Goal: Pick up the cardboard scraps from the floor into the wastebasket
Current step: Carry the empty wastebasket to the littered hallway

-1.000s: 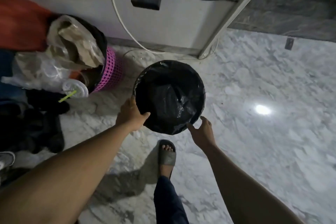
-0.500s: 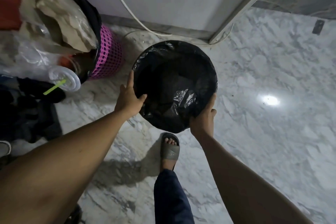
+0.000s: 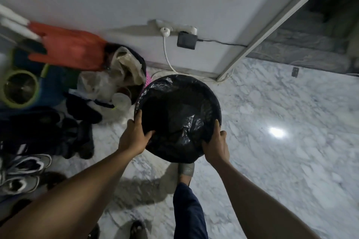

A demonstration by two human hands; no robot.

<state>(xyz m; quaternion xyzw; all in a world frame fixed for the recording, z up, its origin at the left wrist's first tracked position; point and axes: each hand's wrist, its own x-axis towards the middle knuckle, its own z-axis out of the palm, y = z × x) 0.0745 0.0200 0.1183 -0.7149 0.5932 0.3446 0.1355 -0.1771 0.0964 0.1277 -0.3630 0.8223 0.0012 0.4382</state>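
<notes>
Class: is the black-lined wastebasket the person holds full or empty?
Seems empty: inside the wastebasket only crumpled black liner shows, though its bottom is dark.

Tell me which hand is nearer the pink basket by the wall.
Left. The left hand grips the wastebasket rim on the side facing the pink basket; the right hand grips the opposite rim, farther from it.

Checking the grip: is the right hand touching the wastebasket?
Touching. The head view shows the right hand gripping the wastebasket at its rim, a digit hooked over the black liner's edge.
</notes>
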